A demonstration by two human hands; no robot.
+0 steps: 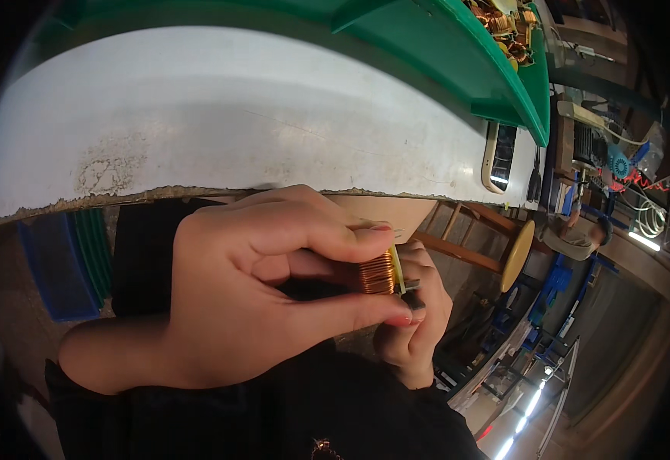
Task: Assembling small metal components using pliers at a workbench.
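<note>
My left hand (235, 276) pinches a copper-wire coil (377, 274) between thumb and fingers, just off the near edge of the table. A thin pale-yellow plate (398, 268) sits along the coil's right side, with fine wire ends showing above it. My right hand (429, 310) is closed at that side, its fingers curled around a small dark grey piece (411, 297) next to the plate. What that piece is, and whether it belongs to the coil, cannot be made out. The left hand hides part of the coil.
Ahead lies a white table (273, 130) with a chipped near edge. Green trays (427, 57) stand along its far side, with several copper coils (507, 31) at the right. A phone (499, 157) lies near the right end. A wooden stool (517, 257) stands beyond; blue crates (57, 264) are below left.
</note>
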